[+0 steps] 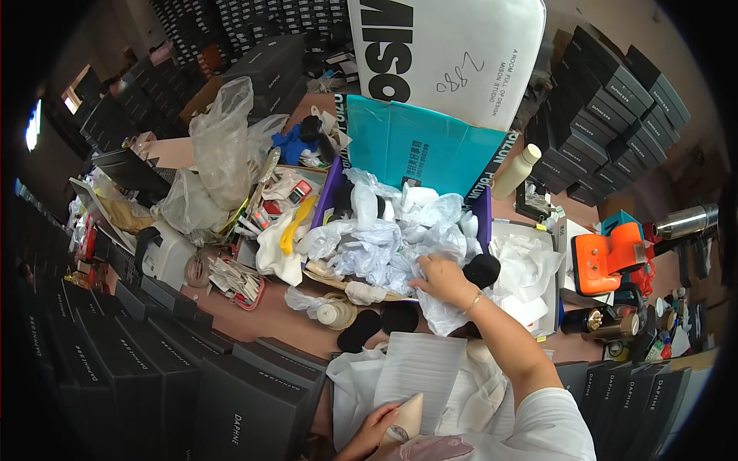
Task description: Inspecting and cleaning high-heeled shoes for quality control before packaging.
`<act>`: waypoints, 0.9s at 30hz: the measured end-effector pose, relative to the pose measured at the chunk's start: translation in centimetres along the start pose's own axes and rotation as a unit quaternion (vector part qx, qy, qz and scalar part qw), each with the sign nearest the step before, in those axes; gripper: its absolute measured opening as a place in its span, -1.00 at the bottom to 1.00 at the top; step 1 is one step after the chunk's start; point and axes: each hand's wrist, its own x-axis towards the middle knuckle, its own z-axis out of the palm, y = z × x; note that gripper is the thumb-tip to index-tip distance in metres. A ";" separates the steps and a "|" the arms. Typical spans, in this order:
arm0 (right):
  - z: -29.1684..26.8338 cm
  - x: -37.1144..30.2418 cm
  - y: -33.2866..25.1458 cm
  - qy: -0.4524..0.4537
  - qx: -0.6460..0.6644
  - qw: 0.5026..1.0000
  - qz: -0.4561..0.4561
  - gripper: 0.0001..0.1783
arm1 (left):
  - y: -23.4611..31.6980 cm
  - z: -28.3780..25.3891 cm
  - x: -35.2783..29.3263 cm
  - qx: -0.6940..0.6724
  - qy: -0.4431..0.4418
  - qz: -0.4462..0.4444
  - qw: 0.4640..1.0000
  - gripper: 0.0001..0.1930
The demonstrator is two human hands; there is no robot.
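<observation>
Our R hand [446,280] sits bent on the crumpled plastic bags [377,250], can't tell if pinching, w/ most of them fwd & left in the purple box [485,219], no clear long axis, R nearer than our L hand [375,430], closed round a cream item [411,412] by white paper [421,367].

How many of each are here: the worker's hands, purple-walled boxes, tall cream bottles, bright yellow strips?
Hands: 2 (left hand, right hand)
Purple-walled box: 1
Tall cream bottle: 1
Yellow strip: 1
Total: 5
</observation>
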 end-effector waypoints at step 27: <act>2.1 4.0 0.9 -0.016 -0.044 0.987 0.151 -0.45 | -1.8 -0.4 -0.5 -0.028 -0.010 0.098 0.995 -0.65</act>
